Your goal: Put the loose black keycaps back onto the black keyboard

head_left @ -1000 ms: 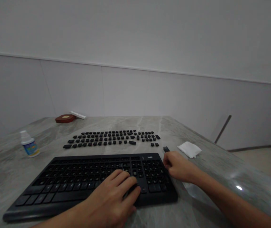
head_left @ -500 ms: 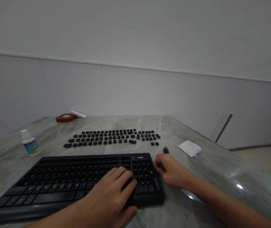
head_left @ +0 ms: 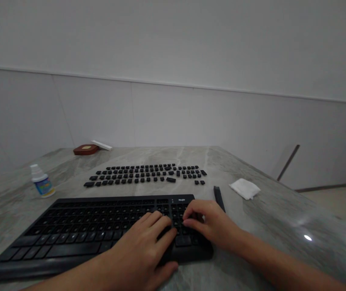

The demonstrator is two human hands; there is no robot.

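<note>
A black keyboard (head_left: 78, 247) lies before me; its lower rows still carry keycaps, while bare switches show across the upper rows and much of the number pad. My left hand (head_left: 148, 242) rests on its right part, around the arrow keys, fingers slightly bent and apart, thumb toward the front edge. Over the number pad, my right hand (head_left: 207, 222) has thumb and forefinger brought together in a pinch. Whatever is between those fingertips is too dark and small to make out. A slim black tool (head_left: 218, 195) lies just behind the right hand, partly covered by it.
Removed black keycaps (head_left: 142, 174) stand in several rows behind the keyboard. A white-capped spray bottle (head_left: 43, 184) is at the left, a folded white cloth (head_left: 244, 188) at the right. Far left sit a brown case (head_left: 85, 150) and a white bar-shaped object (head_left: 102, 145).
My right hand has moved left from beside the keyboard to above the number pad, uncovering more of the slim black tool. The left hand stays where it was; the view has shifted slightly.
</note>
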